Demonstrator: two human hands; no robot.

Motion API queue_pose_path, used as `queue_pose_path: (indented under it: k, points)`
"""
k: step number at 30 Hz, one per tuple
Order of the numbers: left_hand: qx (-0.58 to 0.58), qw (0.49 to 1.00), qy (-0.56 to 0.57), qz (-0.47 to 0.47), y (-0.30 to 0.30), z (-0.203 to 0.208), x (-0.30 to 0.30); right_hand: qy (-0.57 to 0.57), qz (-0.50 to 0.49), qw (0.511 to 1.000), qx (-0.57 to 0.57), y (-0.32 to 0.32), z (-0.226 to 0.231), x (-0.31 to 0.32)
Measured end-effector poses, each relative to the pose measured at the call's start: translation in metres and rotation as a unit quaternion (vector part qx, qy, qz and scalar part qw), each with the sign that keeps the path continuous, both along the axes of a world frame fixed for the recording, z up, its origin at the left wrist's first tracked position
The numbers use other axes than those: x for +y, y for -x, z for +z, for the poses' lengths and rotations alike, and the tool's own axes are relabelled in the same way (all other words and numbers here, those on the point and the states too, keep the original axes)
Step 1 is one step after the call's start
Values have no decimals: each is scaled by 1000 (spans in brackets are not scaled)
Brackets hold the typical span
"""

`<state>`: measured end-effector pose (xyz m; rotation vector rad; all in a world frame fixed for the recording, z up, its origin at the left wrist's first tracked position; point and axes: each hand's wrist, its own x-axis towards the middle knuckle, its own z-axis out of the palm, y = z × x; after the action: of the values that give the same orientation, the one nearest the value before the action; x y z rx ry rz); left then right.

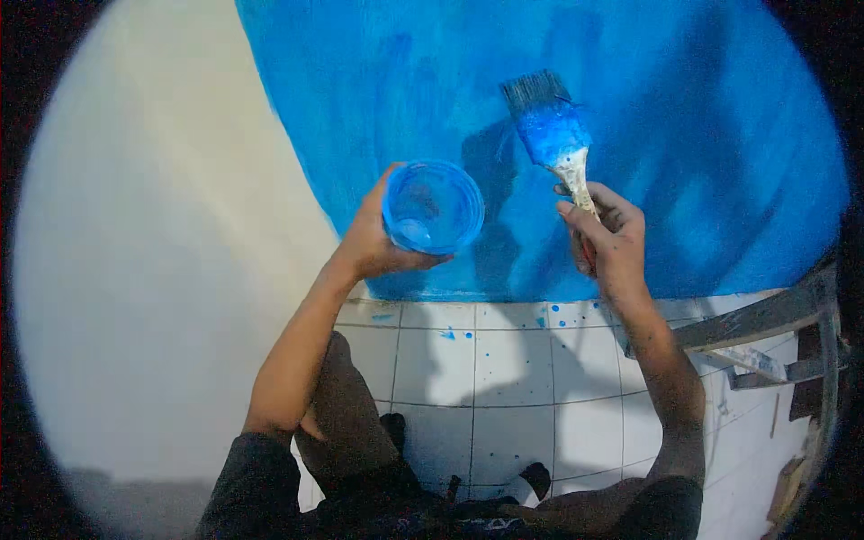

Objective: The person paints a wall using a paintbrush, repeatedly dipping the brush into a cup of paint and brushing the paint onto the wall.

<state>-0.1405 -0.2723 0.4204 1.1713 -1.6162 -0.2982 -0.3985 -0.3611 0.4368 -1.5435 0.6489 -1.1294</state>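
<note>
My left hand (378, 236) is wrapped round a round plastic tub (434, 207), its rim and inside wall coated with blue paint. A small pool of paint seems to lie at its bottom. To the right, my right hand (607, 229) grips the handle of a wide paintbrush (556, 135), bristles pointing up and away. Blue paint covers the metal band and part of the dark bristles; the handle is whitish and spattered. Both hands are held in front of a wall (423, 81) painted blue, and the brush looks apart from it.
A cream wall (162, 225) meets the blue area along a slanting edge at left. Blue drops dot the white tiled floor (513, 360). At the right stands a worn wooden frame (765, 319), perhaps a ladder or chair. My bent leg (346, 423) is below my left arm.
</note>
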Motion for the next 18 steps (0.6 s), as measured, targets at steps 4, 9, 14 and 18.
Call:
queue_pose_path:
  k: [4, 9, 14, 18]
  points:
    - [56, 966, -203, -150, -26, -16, -13, 3, 31, 999, 9, -5, -1, 2]
    - [276, 849, -207, -400, -11, -10, -27, -17, 50, 998, 24, -4, -2, 5]
    - [291, 879, -127, -355, 19, 19, -21, -17, 66, 997, 30, 0, 3, 0]
    - [304, 874, -161, -343, 16, 29, -28, -26, 92, 995, 31, 9, 9, -5]
